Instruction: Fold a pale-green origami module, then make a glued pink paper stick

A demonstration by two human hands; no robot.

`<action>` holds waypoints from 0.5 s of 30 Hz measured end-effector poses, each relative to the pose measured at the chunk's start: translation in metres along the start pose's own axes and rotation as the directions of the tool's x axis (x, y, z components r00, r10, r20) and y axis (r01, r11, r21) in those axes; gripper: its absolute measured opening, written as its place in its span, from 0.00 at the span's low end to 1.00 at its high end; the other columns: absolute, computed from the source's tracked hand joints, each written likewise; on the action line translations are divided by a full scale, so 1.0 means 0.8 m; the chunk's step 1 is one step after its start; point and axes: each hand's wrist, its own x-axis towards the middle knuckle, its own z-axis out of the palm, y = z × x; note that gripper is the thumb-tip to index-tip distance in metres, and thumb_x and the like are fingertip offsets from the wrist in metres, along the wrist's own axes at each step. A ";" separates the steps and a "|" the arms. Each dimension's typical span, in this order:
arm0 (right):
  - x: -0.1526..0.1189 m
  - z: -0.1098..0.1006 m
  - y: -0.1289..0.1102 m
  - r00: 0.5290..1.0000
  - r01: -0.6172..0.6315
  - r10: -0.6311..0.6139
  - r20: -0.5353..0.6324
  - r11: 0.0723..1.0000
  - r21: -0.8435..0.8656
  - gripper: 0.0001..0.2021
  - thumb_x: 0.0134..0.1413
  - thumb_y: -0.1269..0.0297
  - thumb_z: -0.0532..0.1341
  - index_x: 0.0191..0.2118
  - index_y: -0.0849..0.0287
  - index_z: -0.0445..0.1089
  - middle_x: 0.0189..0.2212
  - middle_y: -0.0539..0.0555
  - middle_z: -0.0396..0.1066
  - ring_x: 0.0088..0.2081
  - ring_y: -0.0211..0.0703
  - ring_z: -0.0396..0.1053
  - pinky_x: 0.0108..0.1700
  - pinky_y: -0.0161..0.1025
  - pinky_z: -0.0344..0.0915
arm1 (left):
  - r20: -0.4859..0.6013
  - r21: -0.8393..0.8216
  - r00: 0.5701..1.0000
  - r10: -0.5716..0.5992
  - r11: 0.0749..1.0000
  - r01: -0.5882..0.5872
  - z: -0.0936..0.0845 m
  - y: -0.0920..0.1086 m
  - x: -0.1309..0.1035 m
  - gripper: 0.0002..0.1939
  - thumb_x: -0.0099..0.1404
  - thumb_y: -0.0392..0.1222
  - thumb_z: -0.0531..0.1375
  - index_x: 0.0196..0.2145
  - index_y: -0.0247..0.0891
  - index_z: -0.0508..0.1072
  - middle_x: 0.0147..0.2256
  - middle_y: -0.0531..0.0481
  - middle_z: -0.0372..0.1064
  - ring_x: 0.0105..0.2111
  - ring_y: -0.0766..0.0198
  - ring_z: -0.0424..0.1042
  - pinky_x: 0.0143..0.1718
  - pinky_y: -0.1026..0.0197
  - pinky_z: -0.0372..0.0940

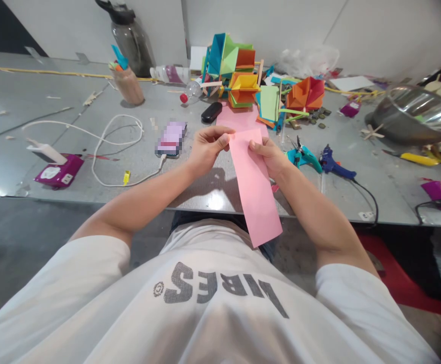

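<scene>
over the table [190,196], fingers [215,131] of left hand [205,151] and right hand [272,155] pinch a pink strip [256,194] that uneven tugging could crease.

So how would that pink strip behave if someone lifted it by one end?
The pink strip looks like thin paper, so it's probably light. Likely bendy but not limp: its free end curves only gently beyond the left hand and right hand.

- Paper strip [256,197]: plain pale pink.
- T-shirt [220,333]: white, with dark grey lettering.
- Folded paper shapes [243,96]: teal, light green, yellow, orange and red.
- Counter [190,197]: grey.
- Glue gun [336,165]: dark blue.
- Pliers [306,156]: teal handles.
- Socket box [71,164]: purple and white.
- Case [211,112]: black.
</scene>
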 end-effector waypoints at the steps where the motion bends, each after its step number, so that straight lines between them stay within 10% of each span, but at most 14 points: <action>1: 0.000 0.000 0.000 1.000 -0.001 0.001 -0.002 1.000 0.001 0.36 0.34 0.35 0.88 0.46 0.52 0.86 0.41 0.56 0.88 0.39 0.54 0.85 0.46 0.50 0.84 | 0.001 -0.002 1.000 0.010 1.000 -0.010 0.000 -0.001 0.001 0.25 0.54 0.67 0.84 0.38 0.47 0.90 0.32 0.54 0.81 0.29 0.71 0.74 0.34 0.64 0.72; 15: 0.000 0.002 -0.001 1.000 0.016 -0.016 -0.014 1.000 -0.016 0.32 0.37 0.41 0.88 0.46 0.53 0.86 0.43 0.56 0.89 0.41 0.56 0.86 0.46 0.50 0.85 | 0.013 -0.043 1.000 0.021 0.999 -0.020 -0.002 -0.004 0.004 0.24 0.55 0.62 0.86 0.40 0.46 0.90 0.32 0.55 0.80 0.29 0.71 0.75 0.34 0.65 0.72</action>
